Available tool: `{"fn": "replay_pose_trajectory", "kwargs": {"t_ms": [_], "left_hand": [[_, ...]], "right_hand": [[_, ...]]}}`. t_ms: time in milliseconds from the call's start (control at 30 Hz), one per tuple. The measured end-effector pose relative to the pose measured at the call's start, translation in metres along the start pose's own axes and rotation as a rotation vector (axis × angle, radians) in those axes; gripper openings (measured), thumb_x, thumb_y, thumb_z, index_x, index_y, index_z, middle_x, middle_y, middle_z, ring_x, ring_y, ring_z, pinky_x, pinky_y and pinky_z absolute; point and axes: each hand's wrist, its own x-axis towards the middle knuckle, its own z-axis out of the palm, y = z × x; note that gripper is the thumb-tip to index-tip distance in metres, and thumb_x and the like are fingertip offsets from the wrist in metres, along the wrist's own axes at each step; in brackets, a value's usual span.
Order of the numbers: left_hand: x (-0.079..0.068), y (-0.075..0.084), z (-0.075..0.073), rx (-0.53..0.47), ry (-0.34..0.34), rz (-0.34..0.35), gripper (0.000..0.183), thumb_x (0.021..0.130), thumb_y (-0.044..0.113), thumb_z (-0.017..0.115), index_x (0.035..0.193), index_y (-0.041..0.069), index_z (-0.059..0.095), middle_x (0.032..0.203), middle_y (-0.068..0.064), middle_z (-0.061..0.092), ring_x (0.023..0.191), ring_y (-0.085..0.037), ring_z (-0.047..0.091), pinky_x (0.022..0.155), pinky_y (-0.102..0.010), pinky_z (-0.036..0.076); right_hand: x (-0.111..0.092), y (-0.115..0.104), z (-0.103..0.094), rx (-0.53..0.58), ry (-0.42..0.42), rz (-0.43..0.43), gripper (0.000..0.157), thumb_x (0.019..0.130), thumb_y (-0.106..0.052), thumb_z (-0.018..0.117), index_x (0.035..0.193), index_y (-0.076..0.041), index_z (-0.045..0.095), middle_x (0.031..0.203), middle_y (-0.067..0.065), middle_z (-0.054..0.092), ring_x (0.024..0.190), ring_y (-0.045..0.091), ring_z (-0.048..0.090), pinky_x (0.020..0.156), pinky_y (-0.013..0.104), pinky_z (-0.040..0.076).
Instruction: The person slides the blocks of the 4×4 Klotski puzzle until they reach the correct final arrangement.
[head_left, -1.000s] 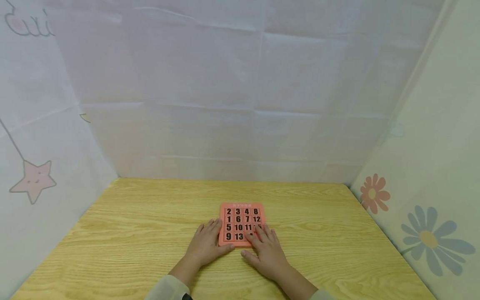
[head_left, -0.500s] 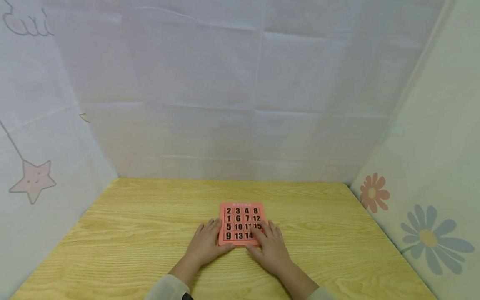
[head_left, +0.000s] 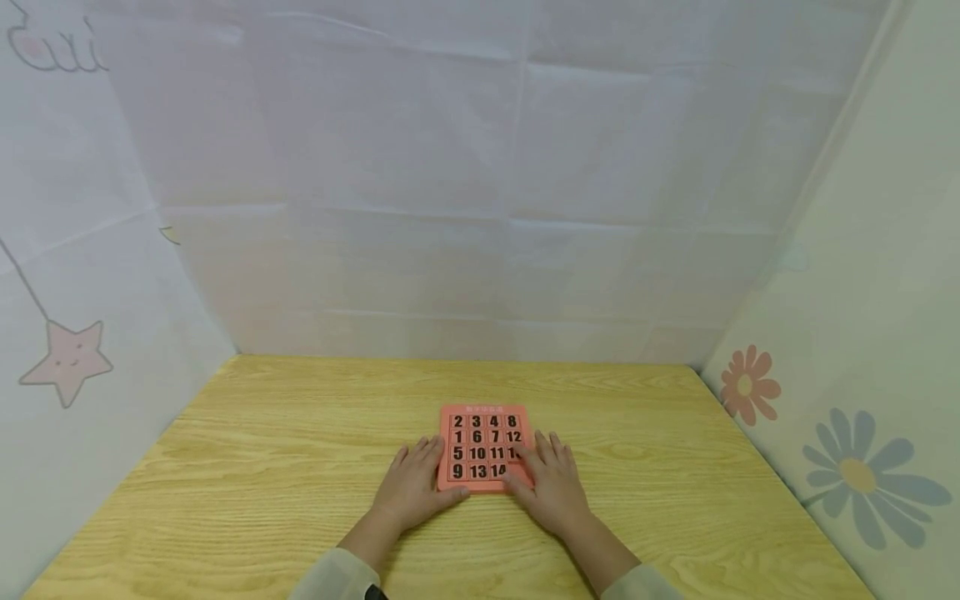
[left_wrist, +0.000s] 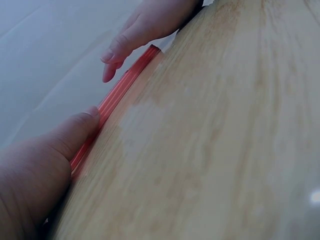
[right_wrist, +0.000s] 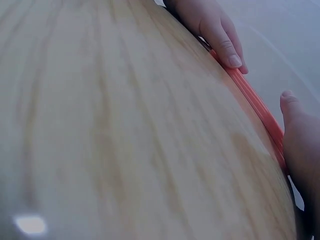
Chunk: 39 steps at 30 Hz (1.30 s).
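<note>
Pinched in left-hand grip (head_left: 412, 493): near-left corner of pink square numbered-tile board (head_left: 483, 446) | spread over right side: right-hand grip (head_left: 553, 492) | beneath: yellow wood-grain counter (head_left: 300, 433)

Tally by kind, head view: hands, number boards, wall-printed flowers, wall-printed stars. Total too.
Hands: 2, left hand and right hand
Number boards: 1, pink number board
Flowers: 2, red flower and grey-blue flower
Stars: 1, pink star
Total: 6
</note>
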Motion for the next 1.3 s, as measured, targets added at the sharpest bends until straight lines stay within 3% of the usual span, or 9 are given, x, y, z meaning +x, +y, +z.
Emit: {"fn": "replay_pose_trajectory", "kwargs": {"t_ms": [367, 800, 1300], "left_hand": [[0.0006, -0.003, 0.0038, -0.006, 0.002, -0.005, 0.104, 0.08, 0.077, 0.055, 0.152, 0.004, 0.035, 0.157, -0.014, 0.037, 0.147, -0.035, 0.03, 0.123, -0.055, 0.017], [0.0014, -0.0043, 0.004, 0.002, -0.001, -0.007, 0.104, 0.08, 0.078, 0.054, 0.152, 0.006, 0.034, 0.158, -0.012, 0.035, 0.148, -0.034, 0.028, 0.124, -0.055, 0.015], [0.001, -0.003, 0.0025, -0.012, 0.002, -0.012, 0.104, 0.08, 0.076, 0.057, 0.152, 0.005, 0.035, 0.157, -0.012, 0.036, 0.148, -0.034, 0.028, 0.124, -0.055, 0.014]], "right_hand": [[0.0012, 0.0019, 0.0012, -0.021, -0.045, 0.021, 0.064, 0.094, -0.063, 0.046, 0.144, -0.023, 0.051, 0.157, 0.019, 0.034, 0.149, 0.044, 0.019, 0.122, 0.062, 0.012], [0.0009, 0.0015, 0.0004, -0.022, -0.018, 0.013, 0.061, 0.095, -0.062, 0.047, 0.14, -0.022, 0.056, 0.154, 0.019, 0.038, 0.148, 0.045, 0.022, 0.121, 0.063, 0.014], [0.0007, 0.0028, -0.0065, 0.002, -0.057, 0.054, 0.056, 0.096, -0.061, 0.044, 0.138, -0.028, 0.058, 0.156, 0.019, 0.036, 0.148, 0.046, 0.018, 0.119, 0.066, 0.013]]}}
